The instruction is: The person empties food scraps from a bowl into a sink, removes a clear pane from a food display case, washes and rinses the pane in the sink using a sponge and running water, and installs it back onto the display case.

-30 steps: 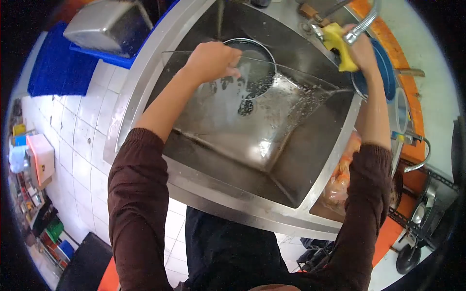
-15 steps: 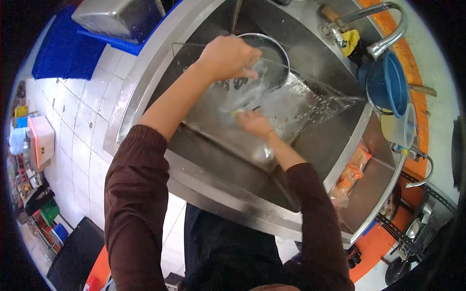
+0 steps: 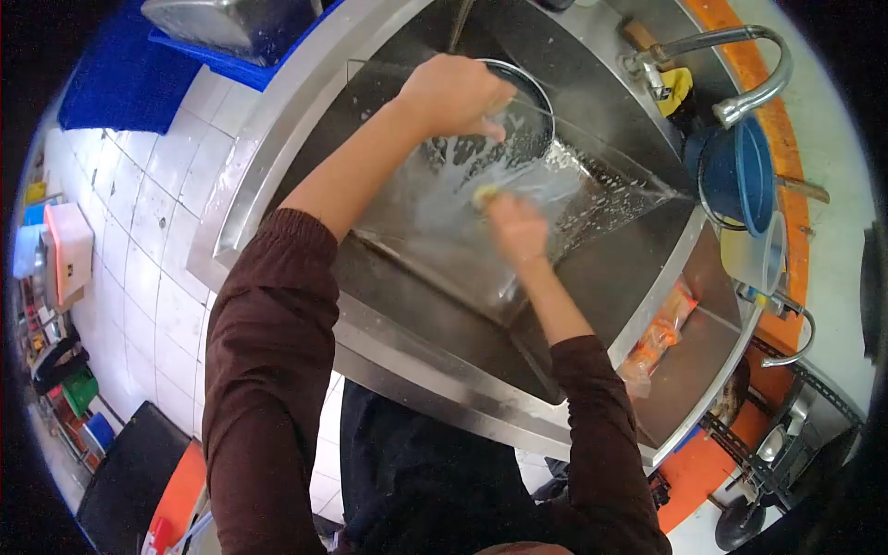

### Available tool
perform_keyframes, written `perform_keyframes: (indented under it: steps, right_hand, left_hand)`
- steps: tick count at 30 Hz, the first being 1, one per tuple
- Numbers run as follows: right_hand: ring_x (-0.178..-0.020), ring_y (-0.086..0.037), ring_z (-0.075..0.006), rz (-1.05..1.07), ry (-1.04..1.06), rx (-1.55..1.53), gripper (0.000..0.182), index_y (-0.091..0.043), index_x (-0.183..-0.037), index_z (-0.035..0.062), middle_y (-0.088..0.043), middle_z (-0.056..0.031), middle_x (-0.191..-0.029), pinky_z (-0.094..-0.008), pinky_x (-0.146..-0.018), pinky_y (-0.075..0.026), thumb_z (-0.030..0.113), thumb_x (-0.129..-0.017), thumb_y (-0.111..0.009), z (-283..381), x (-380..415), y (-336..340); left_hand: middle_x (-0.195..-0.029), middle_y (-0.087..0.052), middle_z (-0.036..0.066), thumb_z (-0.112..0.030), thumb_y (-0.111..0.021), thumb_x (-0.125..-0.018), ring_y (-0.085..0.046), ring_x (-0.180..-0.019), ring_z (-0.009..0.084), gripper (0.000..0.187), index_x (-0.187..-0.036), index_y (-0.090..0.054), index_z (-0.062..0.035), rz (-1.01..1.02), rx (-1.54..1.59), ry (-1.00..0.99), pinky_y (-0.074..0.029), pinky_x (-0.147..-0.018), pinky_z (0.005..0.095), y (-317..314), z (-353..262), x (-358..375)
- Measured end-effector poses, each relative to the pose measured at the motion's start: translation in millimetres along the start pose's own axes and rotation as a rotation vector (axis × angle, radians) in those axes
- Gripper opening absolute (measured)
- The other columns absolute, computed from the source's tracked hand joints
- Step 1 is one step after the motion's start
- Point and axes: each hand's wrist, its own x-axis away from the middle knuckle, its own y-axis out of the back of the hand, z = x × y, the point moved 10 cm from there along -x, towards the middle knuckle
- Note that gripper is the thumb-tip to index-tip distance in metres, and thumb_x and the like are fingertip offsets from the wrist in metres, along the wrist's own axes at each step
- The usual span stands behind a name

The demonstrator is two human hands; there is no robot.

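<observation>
My left hand (image 3: 455, 96) is closed on the upper edge of a clear, see-through panel (image 3: 439, 208) tilted inside the steel sink (image 3: 416, 350). White suds streak the panel. Lower and to the right, my right hand (image 3: 520, 229), blurred by motion, has its fingers on a small yellowish sponge (image 3: 484, 195) against the soapy surface. Behind the panel and partly covered by my left hand lies a round dark vessel with a bright rim (image 3: 548, 104).
A faucet (image 3: 768, 92) arches over the upper right beside a blue bucket (image 3: 757, 176) and a clear container (image 3: 775, 254). An orange-filled plastic bag (image 3: 661, 338) lies in the side basin. A metal container (image 3: 231, 26) stands at upper left.
My right hand has moved right and slightly up with the sponge. My left hand has shifted slightly right and up, still at the panel's edge. The view has shifted slightly.
</observation>
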Motion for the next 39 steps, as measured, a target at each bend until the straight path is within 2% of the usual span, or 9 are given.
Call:
perform_keyframes:
  steps: [4,10,17,21,25,31,34,37,39]
  right_hand:
    - [-0.055,-0.05,-0.0186,-0.264,-0.128,-0.166,0.004,-0.053,-0.072,0.0101,-0.051,-0.0029,-0.066,-0.0325,-0.043,-0.043,0.008,-0.073,-0.051,-13.3,-13.0,12.2]
    - [-0.061,-0.055,-0.0205,0.544,0.113,0.035,0.017,-0.057,-0.089,0.0074,-0.053,-0.0046,-0.073,-0.0358,-0.051,-0.046,0.012,-0.073,-0.051,37.6,66.9,-122.6]
    - [-0.116,-0.036,-0.0216,-0.357,0.301,-0.067,0.031,-0.057,-0.102,0.0134,-0.048,-0.0011,-0.115,-0.0419,-0.091,-0.032,0.017,-0.072,-0.05,69.0,-71.3,0.6]
    - [-0.127,-0.021,-0.0241,0.507,1.042,0.022,0.034,-0.056,-0.105,0.0108,-0.043,-0.004,-0.12,-0.0458,-0.106,-0.011,0.02,-0.074,-0.048,132.3,39.2,-131.1]
    - [-0.127,-0.02,-0.0247,0.538,1.124,-0.036,0.034,-0.055,-0.108,0.0097,-0.044,-0.0042,-0.12,-0.0437,-0.106,-0.012,0.022,-0.077,-0.048,132.5,56.5,-153.4]
    - [-0.123,-0.028,-0.0254,0.629,-0.026,-1.498,0.043,-0.037,-0.125,0.0074,-0.035,-0.0103,-0.131,-0.037,-0.102,-0.02,0.022,-0.085,-0.042,162.0,-65.4,-149.7]
    - [-0.123,-0.027,-0.0293,0.299,0.5,-0.901,0.045,-0.036,-0.124,0.0033,-0.036,-0.0134,-0.13,-0.0386,-0.103,-0.017,0.012,-0.081,-0.045,184.6,-34.7,-175.5]
    - [-0.122,-0.029,-0.0277,0.971,0.055,-1.119,0.04,-0.041,-0.122,0.0036,-0.036,-0.0125,-0.129,-0.037,-0.104,-0.016,0.012,-0.083,-0.042,129.4,44.0,-213.6]
    - [-0.123,-0.029,-0.025,0.925,0.61,-0.582,0.039,-0.043,-0.12,0.0042,-0.04,-0.0112,-0.127,-0.035,-0.106,-0.015,0.011,-0.082,-0.04,136.8,77.5,-216.9]
  left_hand:
    - [-0.056,-0.054,0.007,-0.043,-0.065,-0.062,-0.057,-0.06,0.028,0.035,-0.066,-0.051,-0.0117,-0.021,-0.01,-0.023,-0.044,-0.053,0.0388,-3.3,1.6,-3.1]
    - [-0.057,-0.054,0.008,-0.047,-0.064,-0.062,-0.058,-0.061,0.0286,0.038,-0.067,-0.051,-0.0119,-0.054,-0.021,-0.048,-0.045,-0.052,0.0395,2.7,-2.7,2.9]
    - [-0.062,-0.057,0.008,-0.047,-0.064,-0.062,-0.059,-0.064,0.0292,0.037,-0.071,-0.053,-0.0126,0.004,-0.018,-0.008,-0.046,-0.055,0.0402,-2.7,-0.6,-2.3]
    - [-0.065,-0.058,0.008,-0.045,-0.064,-0.062,-0.059,-0.069,0.0284,0.036,-0.074,-0.054,-0.0128,0.016,-0.043,-0.015,-0.047,-0.058,0.0401,0.5,-3.3,0.8]
    - [-0.067,-0.059,0.008,-0.043,-0.066,-0.061,-0.059,-0.068,0.0286,0.035,-0.079,-0.056,-0.0141,-0.036,-0.008,-0.037,-0.047,-0.059,0.0401,0.1,-0.3,2.2]
    - [-0.068,-0.06,0.008,-0.039,-0.066,-0.063,-0.06,-0.069,0.0285,0.033,-0.08,-0.057,-0.013,-0.017,0.014,-0.013,-0.048,-0.059,0.0394,-0.8,1.1,0.6]
    - [-0.069,-0.061,0.008,-0.039,-0.066,-0.062,-0.06,-0.07,0.0282,0.033,-0.08,-0.058,-0.0131,0.002,-0.029,-0.036,-0.048,-0.059,0.0391,-2.8,1.0,0.4]
    - [-0.067,-0.06,0.008,-0.039,-0.067,-0.061,-0.06,-0.069,0.0276,0.034,-0.081,-0.058,-0.0127,-0.034,-0.001,-0.033,-0.048,-0.059,0.0385,-0.1,-0.3,3.7]
    - [-0.065,-0.06,0.008,-0.039,-0.067,-0.061,-0.06,-0.069,0.0276,0.035,-0.081,-0.057,-0.0125,-0.039,0.004,-0.028,-0.048,-0.059,0.0377,1.1,2.3,3.8]
